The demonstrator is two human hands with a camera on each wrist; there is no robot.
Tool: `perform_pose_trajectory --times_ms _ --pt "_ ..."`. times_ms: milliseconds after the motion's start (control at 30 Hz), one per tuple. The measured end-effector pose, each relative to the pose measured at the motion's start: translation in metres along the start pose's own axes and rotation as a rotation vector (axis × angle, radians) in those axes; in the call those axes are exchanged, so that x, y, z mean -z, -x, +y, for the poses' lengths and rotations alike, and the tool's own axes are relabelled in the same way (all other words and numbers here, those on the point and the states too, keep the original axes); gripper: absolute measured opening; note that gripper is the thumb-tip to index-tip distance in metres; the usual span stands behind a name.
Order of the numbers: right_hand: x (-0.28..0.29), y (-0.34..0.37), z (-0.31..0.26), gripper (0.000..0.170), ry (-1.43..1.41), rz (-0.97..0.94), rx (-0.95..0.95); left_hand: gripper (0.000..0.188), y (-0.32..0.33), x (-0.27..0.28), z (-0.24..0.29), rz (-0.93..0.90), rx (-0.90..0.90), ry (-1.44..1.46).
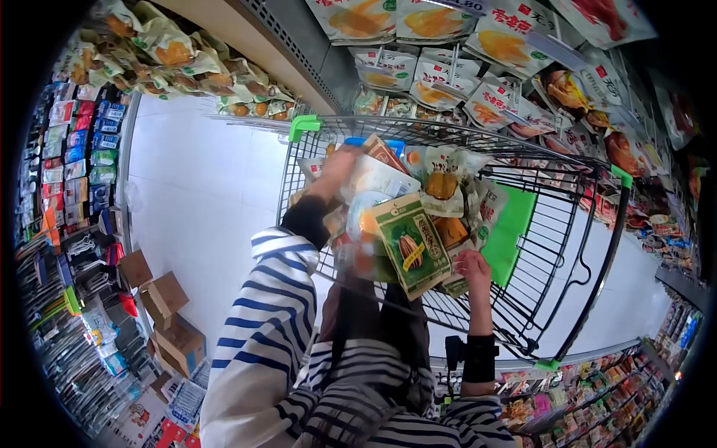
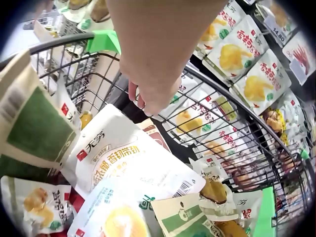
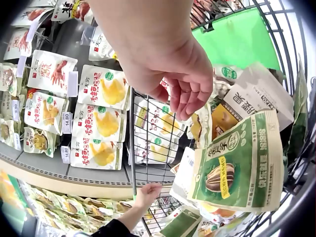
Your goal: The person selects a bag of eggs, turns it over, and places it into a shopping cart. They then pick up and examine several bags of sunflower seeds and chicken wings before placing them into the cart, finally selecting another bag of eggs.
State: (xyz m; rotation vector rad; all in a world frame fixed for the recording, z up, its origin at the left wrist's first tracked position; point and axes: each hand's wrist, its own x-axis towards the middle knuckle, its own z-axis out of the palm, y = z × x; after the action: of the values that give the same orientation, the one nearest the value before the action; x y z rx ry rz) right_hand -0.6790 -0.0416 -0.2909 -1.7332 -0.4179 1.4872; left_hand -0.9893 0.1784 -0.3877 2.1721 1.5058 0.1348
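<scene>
In the head view, the green seed packet (image 1: 413, 246) lies atop other packs in the cart (image 1: 305, 127), its long axis slanting from upper left to lower right. The right hand (image 1: 473, 270), just to its right, is nearer than the left hand (image 1: 340, 170).

Left wrist view: bent fingers sit beyond a white pouch (image 2: 123, 153); whether they pinch anything, I cannot tell.

Right wrist view: loosely curled fingers hold nothing visible; the packet lies below, rightward.

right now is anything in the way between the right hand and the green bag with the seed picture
Nothing visible stands between them: the green bag lies above other packets in the cart, its front uncovered, and the right hand is near its edge.
</scene>
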Motion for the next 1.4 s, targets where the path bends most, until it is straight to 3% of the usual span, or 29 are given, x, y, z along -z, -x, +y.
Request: perform_pose_trajectory --times_ms 133,267,400,500,600,733,767,867,900,967,1067,1100,1133,1167,1233,1300,1400 --pt "-0.016 -0.005 0.014 0.021 -0.043 -0.004 -0.023 0.029 -0.03 -0.031 -0.004 -0.155 -0.16 0.094" --pt "-0.031 -0.004 0.018 0.02 -0.064 0.035 -0.032 0.039 -0.036 -0.037 -0.001 -0.263 -0.272 -0.109" --pt "-0.041 0.0 0.014 0.018 -0.081 0.017 -0.037 0.016 -0.041 -0.033 -0.007 -0.272 -0.346 -0.093" --pt "-0.04 -0.002 0.02 0.017 -0.128 0.032 0.007 0.007 -0.027 0.006 0.011 -0.187 -0.356 0.118" --pt "-0.038 -0.006 0.011 0.018 -0.089 0.022 0.108 0.007 -0.015 0.032 0.022 -0.132 -0.5 0.085" --pt "-0.042 -0.013 -0.008 0.016 -0.136 0.113 0.121 0.017 0.01 0.11 0.061 -0.001 -0.675 0.096" --pt "-0.042 -0.017 -0.011 0.022 -0.1 0.123 0.102 0.017 0.014 0.124 0.067 0.038 -0.692 0.121" --pt "-0.053 -0.031 -0.017 0.035 -0.316 -0.023 -0.012 0.02 0.026 0.154 0.083 0.117 -0.773 0.217" --pt "-0.055 -0.033 -0.016 0.044 -0.551 -0.144 -0.152 0.021 0.03 0.16 0.089 0.125 -0.819 0.266" --pt "-0.056 -0.042 -0.005 0.045 -0.551 -0.281 -0.263 0.025 0.039 0.159 0.094 0.165 -0.903 0.3" --pt "-0.078 -0.026 -0.033 0.036 -0.868 -0.784 -0.264 0.024 0.051 0.171 0.109 0.126 -1.018 0.367" --pt "-0.083 -0.018 -0.033 0.033 -0.633 -0.58 -0.238 0.025 0.055 0.165 0.107 0.144 -1.024 0.372" --pt "-0.084 -0.014 -0.032 0.032 -0.399 -0.375 -0.21 0.025 0.058 0.163 0.104 0.147 -1.003 0.36" --pt "-0.082 -0.014 -0.028 0.024 -0.471 -0.381 -0.248 0.025 0.062 0.161 0.099 0.149 -0.982 0.347" --pt "-0.076 -0.018 -0.02 0.019 -0.413 -0.37 -0.139 0.026 0.072 0.161 0.089 0.117 -0.898 0.294" --pt "-0.073 -0.014 -0.022 0.015 -0.48 -0.357 -0.071 0.025 0.082 0.148 0.092 0.321 -0.585 0.326" --pt "-0.083 0.001 -0.034 0.012 -0.395 -0.139 0.264 0.022 0.094 0.107 0.085 0.242 -0.209 0.968"
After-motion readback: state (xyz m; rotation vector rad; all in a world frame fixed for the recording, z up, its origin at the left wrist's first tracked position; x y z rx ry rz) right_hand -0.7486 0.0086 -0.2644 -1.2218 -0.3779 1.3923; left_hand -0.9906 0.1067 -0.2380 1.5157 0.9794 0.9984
